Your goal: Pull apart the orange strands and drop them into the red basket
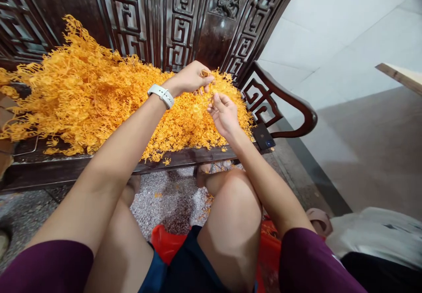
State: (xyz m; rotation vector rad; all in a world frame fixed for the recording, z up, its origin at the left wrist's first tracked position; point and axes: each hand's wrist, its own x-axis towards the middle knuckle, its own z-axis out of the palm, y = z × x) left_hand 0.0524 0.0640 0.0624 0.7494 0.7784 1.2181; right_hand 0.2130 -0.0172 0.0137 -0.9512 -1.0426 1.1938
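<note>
A large heap of orange, thin, branching stringy pieces (pixel 99 95) is spread along the dark wooden bench (pixel 194 154), perhaps plastic flower parts. My left hand (pixel 193 78), with a pale watch (pixel 161 95) on its wrist, is over the right part of the heap. Its thumb and fingers pinch an orange stringy piece (pixel 207 73). Just below and to the right, my right hand (pixel 224 113) has its thumb and forefinger pressed together, palm turned up. Orange strands show at its fingertips, but they blend with the heap behind. The two hands are close together.
The carved bench back (pixel 181 20) rises behind the heap, and a curved armrest (pixel 296 117) stands at the right. A dark phone (pixel 263 137) lies at the bench's right end. Red plastic (pixel 166 242) shows beneath my legs. Pale cloth (pixel 379 236) is at lower right.
</note>
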